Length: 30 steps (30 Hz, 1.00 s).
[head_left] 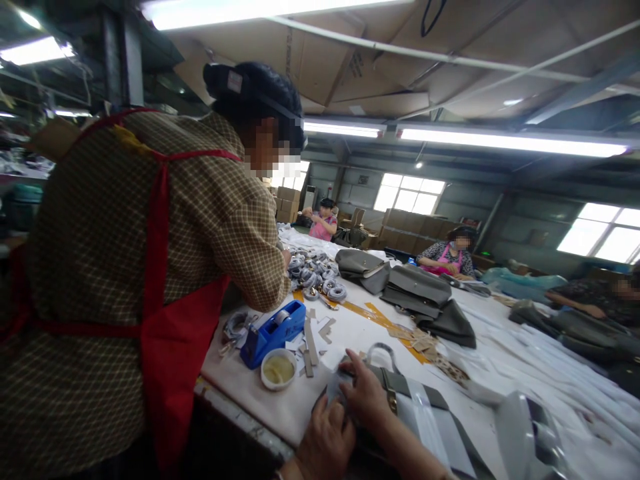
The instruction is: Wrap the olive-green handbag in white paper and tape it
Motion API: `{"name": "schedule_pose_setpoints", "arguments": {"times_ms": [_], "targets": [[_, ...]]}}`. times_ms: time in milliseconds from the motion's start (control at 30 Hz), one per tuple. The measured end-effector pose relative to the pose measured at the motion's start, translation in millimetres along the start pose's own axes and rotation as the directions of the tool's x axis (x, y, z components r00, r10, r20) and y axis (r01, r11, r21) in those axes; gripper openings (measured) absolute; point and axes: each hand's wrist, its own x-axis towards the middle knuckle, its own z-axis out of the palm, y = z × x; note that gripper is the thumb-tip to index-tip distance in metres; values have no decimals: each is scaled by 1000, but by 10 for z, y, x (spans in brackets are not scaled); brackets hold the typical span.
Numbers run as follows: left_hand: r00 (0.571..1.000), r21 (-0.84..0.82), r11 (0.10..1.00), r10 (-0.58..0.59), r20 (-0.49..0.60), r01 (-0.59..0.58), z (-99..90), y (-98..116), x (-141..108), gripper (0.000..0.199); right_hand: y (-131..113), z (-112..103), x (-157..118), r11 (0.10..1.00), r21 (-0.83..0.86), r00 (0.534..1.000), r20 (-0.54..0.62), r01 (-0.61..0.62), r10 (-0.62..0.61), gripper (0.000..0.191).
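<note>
A dark grey-green handbag (393, 380) lies on the table right in front of me, with a curved handle, a gold-coloured buckle and clear plastic film (424, 407) across it. My left hand (327, 433) is at the bag's near left end, its fingers bent and drawn together against the edge of a pale translucent wrap (334, 381). What they pinch, if anything, is hidden. Over the same wrap rests my right hand (367, 393), index finger stretched out and fingers apart, touching the bag's surface.
Left of the bag are a white bowl (279, 371) of yellowish paste, a blue tape dispenser (274, 333) and cardboard strips (311, 343). Beyond lie coiled grey straps (315, 270) and more dark bags (417, 288). A co-worker in a red apron (173, 373) stands close at left.
</note>
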Motion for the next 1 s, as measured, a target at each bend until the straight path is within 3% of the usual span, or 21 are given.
{"name": "schedule_pose_setpoints", "arguments": {"times_ms": [133,300,467,633,700,833,1000], "targets": [[999,-27,999,-33,-4,32,-21,-10,31,21,-39,46,6,977,-197,996,53,81,-72,68],[989,-30,989,-146,-27,146,56,-4,-10,27,-227,-37,90,903,-371,976,95,216,-195,31],[990,0,992,-123,-70,123,194,15,-139,19,-452,-113,255,764,-546,939,208,344,-274,32],[941,6,948,-315,-119,318,329,66,-232,24,-573,43,411,717,-627,947,281,305,-157,25],[951,41,955,-288,-112,294,380,62,-258,24,-599,139,458,703,-662,953,292,261,-80,28],[991,87,987,-137,-11,137,399,6,-294,24,-645,316,511,650,-724,954,298,232,-9,33],[963,84,960,-269,21,266,291,11,-326,24,-683,443,585,586,-776,950,311,236,29,42]]}}
